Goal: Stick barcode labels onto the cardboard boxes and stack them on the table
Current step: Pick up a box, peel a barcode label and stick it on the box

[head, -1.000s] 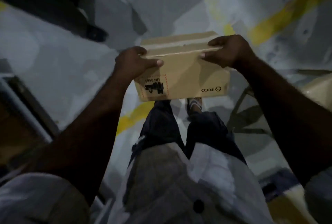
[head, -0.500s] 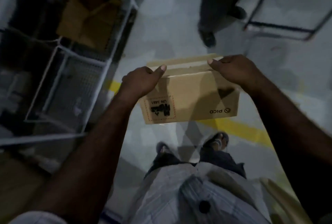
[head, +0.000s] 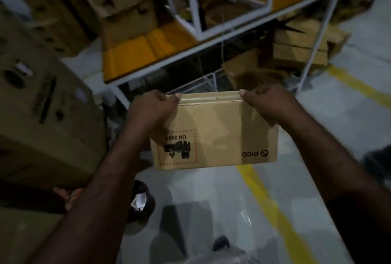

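Head view: the left hand [head: 152, 111] and the right hand [head: 268, 105] each pinch a top corner of the cardboard box [head: 215, 132], thumbs laid over the taped upper edge and fingers curled behind. The box hangs in the air over the floor [head: 211, 189], just short of the white-framed counter [head: 131, 56] with its orange top. Its printing reads upside down, and no barcode label shows on the face toward the camera; the other faces are hidden.

The hold takes only the top edge, so the box could swing or slip out of the fingertips on the way up. A white cage frame [head: 196, 10] takes up part of the counter and leaves only a strip of bare orange top, so a hasty set-down could clip the frame or leave the box overhanging the edge. The dim light makes that edge harder to judge. If no label is on a hidden face, the box could be stacked unlabelled.

Half a second ago the view showed floor, a wire cage at the left and another person's legs; now the counter fills the top. The two-handed pinch and the box's orientation are unchanged.
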Demonstrator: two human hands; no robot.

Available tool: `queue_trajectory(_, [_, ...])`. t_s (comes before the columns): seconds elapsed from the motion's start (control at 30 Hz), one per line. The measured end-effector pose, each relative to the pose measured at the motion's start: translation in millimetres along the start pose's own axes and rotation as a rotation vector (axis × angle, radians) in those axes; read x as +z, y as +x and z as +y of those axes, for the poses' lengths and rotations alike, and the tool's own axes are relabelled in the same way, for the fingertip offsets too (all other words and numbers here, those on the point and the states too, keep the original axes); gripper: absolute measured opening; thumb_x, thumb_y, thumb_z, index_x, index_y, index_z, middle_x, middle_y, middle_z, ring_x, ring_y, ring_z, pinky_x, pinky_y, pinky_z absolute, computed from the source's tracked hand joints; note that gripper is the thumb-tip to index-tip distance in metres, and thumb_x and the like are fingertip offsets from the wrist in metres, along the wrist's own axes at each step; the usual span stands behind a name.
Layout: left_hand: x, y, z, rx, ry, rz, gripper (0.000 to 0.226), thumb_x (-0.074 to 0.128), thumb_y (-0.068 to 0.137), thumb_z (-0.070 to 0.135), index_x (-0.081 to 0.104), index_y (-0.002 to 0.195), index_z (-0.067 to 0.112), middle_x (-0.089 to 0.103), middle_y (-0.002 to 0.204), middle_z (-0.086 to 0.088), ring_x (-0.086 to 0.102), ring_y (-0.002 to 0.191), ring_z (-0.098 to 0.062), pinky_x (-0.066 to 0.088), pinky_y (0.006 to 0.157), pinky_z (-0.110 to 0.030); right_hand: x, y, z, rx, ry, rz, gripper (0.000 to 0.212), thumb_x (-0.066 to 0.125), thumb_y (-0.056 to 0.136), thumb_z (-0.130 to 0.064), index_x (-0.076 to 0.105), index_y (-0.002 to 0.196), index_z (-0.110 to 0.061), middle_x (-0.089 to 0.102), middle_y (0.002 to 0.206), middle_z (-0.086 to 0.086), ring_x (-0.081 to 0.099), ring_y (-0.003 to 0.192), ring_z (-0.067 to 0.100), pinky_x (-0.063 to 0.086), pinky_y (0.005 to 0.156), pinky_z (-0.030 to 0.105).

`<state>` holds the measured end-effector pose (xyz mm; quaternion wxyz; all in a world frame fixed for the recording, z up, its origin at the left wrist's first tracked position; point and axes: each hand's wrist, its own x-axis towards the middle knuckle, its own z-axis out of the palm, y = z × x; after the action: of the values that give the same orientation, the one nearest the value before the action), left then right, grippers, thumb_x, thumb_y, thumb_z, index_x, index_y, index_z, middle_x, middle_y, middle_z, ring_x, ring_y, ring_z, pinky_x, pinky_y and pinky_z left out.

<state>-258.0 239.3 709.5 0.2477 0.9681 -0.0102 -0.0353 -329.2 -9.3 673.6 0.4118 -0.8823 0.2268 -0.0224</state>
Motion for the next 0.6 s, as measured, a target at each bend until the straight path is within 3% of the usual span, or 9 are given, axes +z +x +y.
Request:
queue_trajectory(0.1, [-47.1,23.9,-26.3,-0.047,-0.149,0.073,0.035,0.052,0.090,0.062,0.059,0.086,0.028,0.064,0.091,0.001,0.062,0.084,-0.020,0.056,0.081,-0.042,15.1,21.5,-59.9,-0.096,0.037,0.055,0.047,0.052,0.079,-0.073,0.071,0.090,-0.031,0.069,0.080,0.002,0.067,0.071,0.026,0.060,0.067,0.047])
queue_trajectory(0.2, [-82.0,46.4,-46.1,-0.133,-0.348,0.169,0.039,0.056,0.089,0.059,0.063,0.101,0.023,0.066,0.100,-0.003,0.065,0.091,-0.024,0.057,0.080,-0.044,23.0,41.3,-106.6,-0.176,0.062,0.078,0.034,0.054,0.089,-0.059,0.071,0.098,-0.030,0.065,0.078,-0.006,0.064,0.072,0.018,0.059,0.068,0.043])
queue_trajectory(0.3, [-106.0,68.9,-59.6,-0.175,-0.547,0.193,0.024,0.063,0.091,0.044,0.062,0.091,0.020,0.067,0.092,-0.004,0.065,0.082,-0.022,0.052,0.063,-0.033,29.3,65.4,-141.1,-0.237,0.084,0.085,0.030,0.056,0.089,-0.056,0.071,0.096,-0.031,0.066,0.083,-0.008,0.065,0.078,0.017,0.060,0.071,0.046])
queue_trajectory(0.37, [-114.2,87.7,-66.2,-0.196,-0.609,0.204,0.022,0.066,0.090,0.037,0.063,0.087,0.016,0.068,0.091,-0.007,0.065,0.078,-0.023,0.047,0.059,-0.031,35.9,86.1,-158.3,-0.263,0.106,0.085,0.029,0.058,0.089,-0.053,0.072,0.098,-0.030,0.066,0.084,-0.010,0.064,0.081,0.015,0.059,0.074,0.046])
queue_trajectory(0.6, [-121.3,160.1,-62.5,-0.231,-0.726,0.296,0.028,0.066,0.092,0.034,0.066,0.107,0.011,0.067,0.091,-0.002,0.065,0.079,-0.019,0.047,0.058,-0.029,61.7,180.1,-198.0,-0.330,0.181,0.093,0.035,0.059,0.085,-0.058,0.075,0.091,-0.028,0.069,0.087,-0.012,0.064,0.088,0.015,0.057,0.081,0.046])
